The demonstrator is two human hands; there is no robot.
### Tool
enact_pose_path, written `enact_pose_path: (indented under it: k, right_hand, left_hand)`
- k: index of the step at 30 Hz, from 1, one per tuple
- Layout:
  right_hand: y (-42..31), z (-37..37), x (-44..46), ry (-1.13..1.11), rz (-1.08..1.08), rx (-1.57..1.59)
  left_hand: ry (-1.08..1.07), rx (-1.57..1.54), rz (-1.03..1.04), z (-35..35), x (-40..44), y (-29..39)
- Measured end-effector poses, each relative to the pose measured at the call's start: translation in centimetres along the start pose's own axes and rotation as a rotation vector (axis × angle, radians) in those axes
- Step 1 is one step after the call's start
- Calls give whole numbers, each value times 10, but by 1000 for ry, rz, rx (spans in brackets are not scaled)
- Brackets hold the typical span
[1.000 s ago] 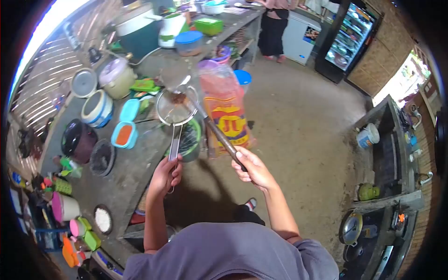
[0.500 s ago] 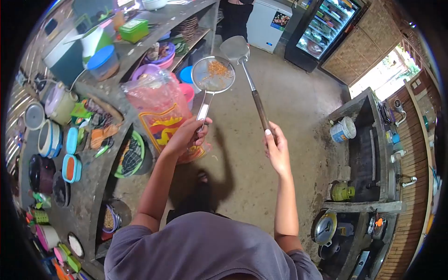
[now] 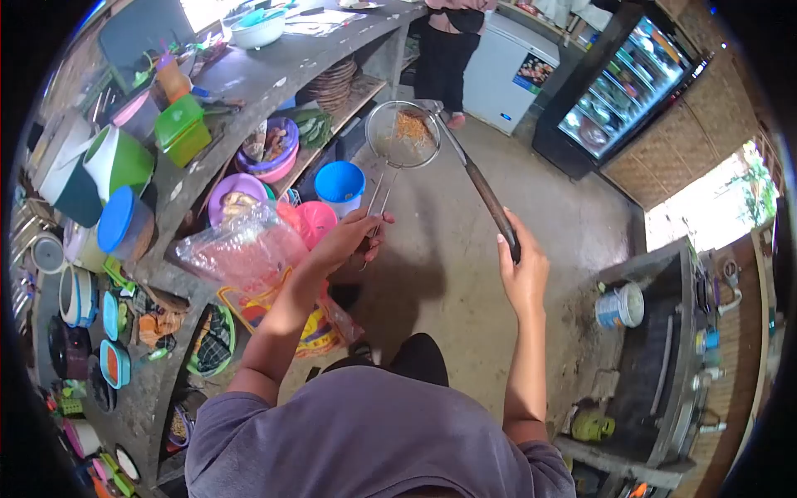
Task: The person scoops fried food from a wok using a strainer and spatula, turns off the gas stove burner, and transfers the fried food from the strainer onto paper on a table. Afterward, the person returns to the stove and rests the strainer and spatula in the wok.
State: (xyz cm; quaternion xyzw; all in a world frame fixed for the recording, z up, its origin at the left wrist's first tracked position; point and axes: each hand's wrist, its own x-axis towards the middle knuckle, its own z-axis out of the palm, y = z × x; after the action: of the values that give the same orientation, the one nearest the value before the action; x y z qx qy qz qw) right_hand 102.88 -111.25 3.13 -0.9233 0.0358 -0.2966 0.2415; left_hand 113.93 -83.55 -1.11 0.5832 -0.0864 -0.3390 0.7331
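Observation:
My left hand (image 3: 359,238) is closed round the handle of a round wire strainer (image 3: 388,145), held out in front of me. Orange-brown bits (image 3: 413,126) lie in the strainer's mesh. In my right hand (image 3: 525,259) is the dark wooden handle of a metal spatula (image 3: 488,192). The spatula's head is at the strainer's right rim, mostly hidden behind it. Below and left of the strainer, beyond my left forearm, is a clear and red plastic bag (image 3: 249,249) with yellow print.
A concrete counter (image 3: 290,58) with tubs and bowls runs along the left. Blue (image 3: 339,183) and pink (image 3: 316,222) buckets stand beside it. A person (image 3: 444,62) stands ahead near a white freezer (image 3: 506,75) and a glass-door fridge (image 3: 623,91). Concrete shelving (image 3: 677,332) is at right.
The view has moved forward along the counter, away from the blue tub of orange paste. The strainer and spatula, first over the counter's edge, are now over the floor, still in my hands.

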Motion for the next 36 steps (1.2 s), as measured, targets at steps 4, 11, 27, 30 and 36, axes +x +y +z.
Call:
enact_pose_path:
  k: [4, 11, 27, 30, 36]
  right_hand:
    - [51, 38, 93, -44, 11, 25]
    - [152, 123, 290, -76, -266, 196]
    - [190, 334, 668, -256, -294, 449]
    - [189, 375, 730, -144, -441, 421]
    - [182, 439, 826, -108, -586, 369]
  left_hand:
    - [51, -7, 88, -21, 98, 24]
    - [225, -105, 188, -37, 247, 91]
    - [518, -45, 346, -196, 503, 260]
    - [533, 8, 335, -235, 549, 292]
    - [604, 36, 304, -274, 617, 333]
